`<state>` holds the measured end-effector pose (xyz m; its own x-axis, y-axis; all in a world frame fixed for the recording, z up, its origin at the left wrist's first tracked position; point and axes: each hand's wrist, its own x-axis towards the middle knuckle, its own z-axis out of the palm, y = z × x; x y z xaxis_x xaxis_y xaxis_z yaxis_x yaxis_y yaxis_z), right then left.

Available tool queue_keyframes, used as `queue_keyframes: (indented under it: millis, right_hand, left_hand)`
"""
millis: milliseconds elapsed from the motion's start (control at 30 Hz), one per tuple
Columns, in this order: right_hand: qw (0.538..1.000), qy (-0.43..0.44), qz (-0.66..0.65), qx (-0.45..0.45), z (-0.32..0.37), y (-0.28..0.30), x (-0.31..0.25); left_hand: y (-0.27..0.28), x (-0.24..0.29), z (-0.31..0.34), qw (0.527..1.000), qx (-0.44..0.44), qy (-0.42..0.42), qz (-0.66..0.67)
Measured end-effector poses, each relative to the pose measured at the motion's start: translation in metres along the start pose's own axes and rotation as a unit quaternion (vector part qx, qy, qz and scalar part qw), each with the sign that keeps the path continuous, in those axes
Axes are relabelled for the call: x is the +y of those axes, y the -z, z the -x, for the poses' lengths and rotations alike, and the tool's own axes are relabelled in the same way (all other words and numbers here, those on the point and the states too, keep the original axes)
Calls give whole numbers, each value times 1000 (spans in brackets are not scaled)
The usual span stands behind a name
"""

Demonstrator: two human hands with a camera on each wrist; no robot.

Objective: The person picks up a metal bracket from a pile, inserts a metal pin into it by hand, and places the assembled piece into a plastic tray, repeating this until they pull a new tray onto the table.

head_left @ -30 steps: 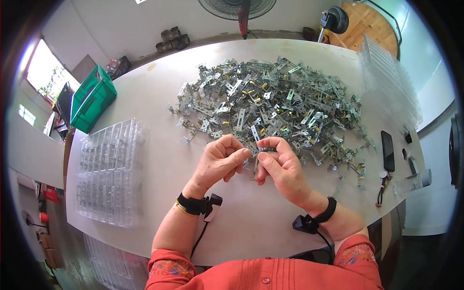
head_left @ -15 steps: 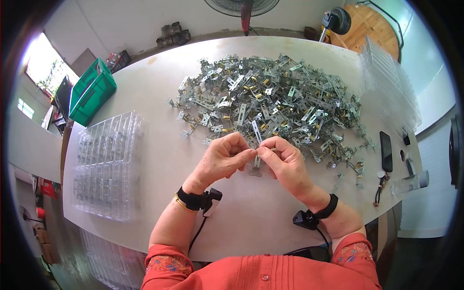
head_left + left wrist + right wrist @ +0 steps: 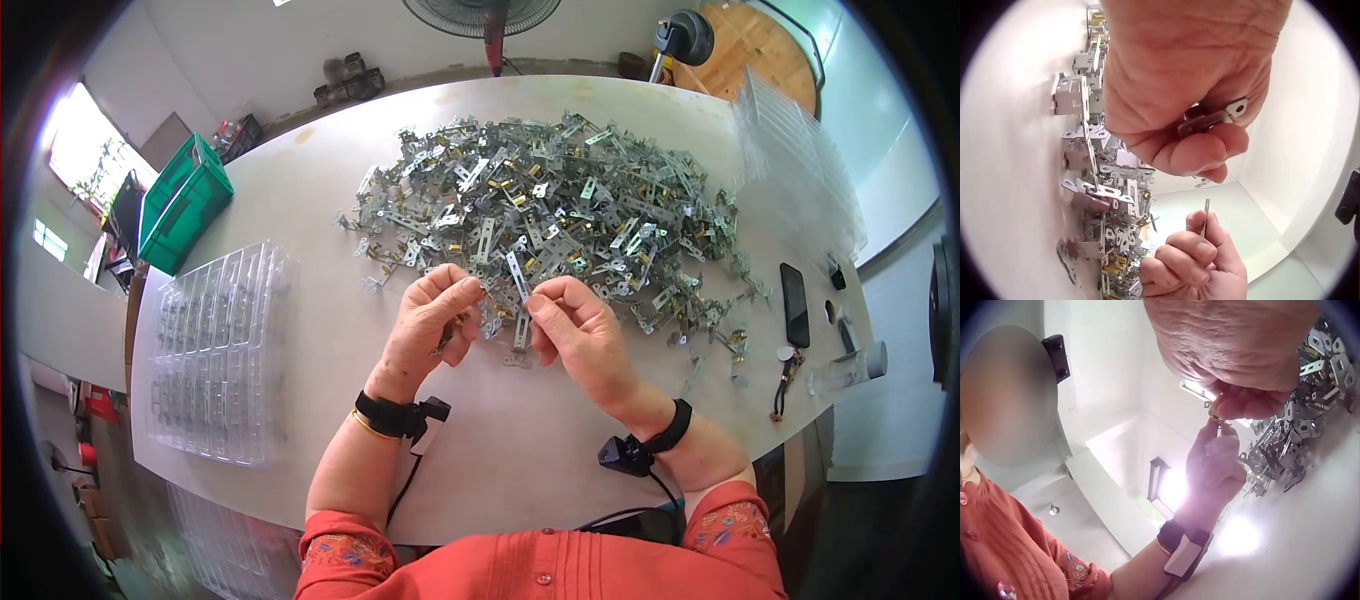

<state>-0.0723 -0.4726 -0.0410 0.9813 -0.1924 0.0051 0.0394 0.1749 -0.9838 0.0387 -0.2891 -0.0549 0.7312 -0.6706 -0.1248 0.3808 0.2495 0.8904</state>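
Observation:
My left hand (image 3: 425, 318) is over the table in front of a heap of small metal brackets (image 3: 560, 210). Its curled fingers grip a metal bracket (image 3: 1213, 120), whose holed end sticks out past the fingers in the left wrist view; the palm hides the rest. Just to the right, my right hand (image 3: 585, 335) pinches a thin metal strip (image 3: 1206, 215) between thumb and forefinger, seen edge-on in the left wrist view. A small gap separates the hands in the head view. Between them, a loose bracket (image 3: 521, 335) lies at the heap's near edge.
Clear plastic trays (image 3: 215, 350) with parts in their compartments lie on the left, below a green crate (image 3: 187, 205). More clear trays (image 3: 800, 165) stand at the back right. A phone (image 3: 794, 305) and a clear bottle (image 3: 850, 370) are on the right of the table (image 3: 480, 450).
The hands drew together fingertip to fingertip half a second ago and now stand apart. My left hand has moved left and up, its thumb raised; the right hand has stayed nearly in place.

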Motion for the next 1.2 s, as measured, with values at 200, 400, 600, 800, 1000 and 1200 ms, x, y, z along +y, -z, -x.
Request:
queue_keyframes:
  millis: [200,400,600,800,1000,1200]
  right_hand:
    - [998,-49,0,-26,-1,-1,4]
    - [998,-48,25,-27,-1,1,5]
    - [998,-51,19,-23,-1,0,6]
    - [998,-54,8,-44,-3,1,8]
    - [997,-63,-2,-52,-2,3,2]
    - [988,-121,-35,-90,-3,8,-2]
  left_hand:
    - [2,-1,0,1000,-8,2,13]
    - [0,-2,0,1000,-14,12,-5]
    - [-1,1,2,1000,-19,2,-20]
    - [-3,1,2,997,-23,20,-75]
    - [-5,5,3,993,-45,32,-107]
    - [-8,7,6,985,-96,40,-137]
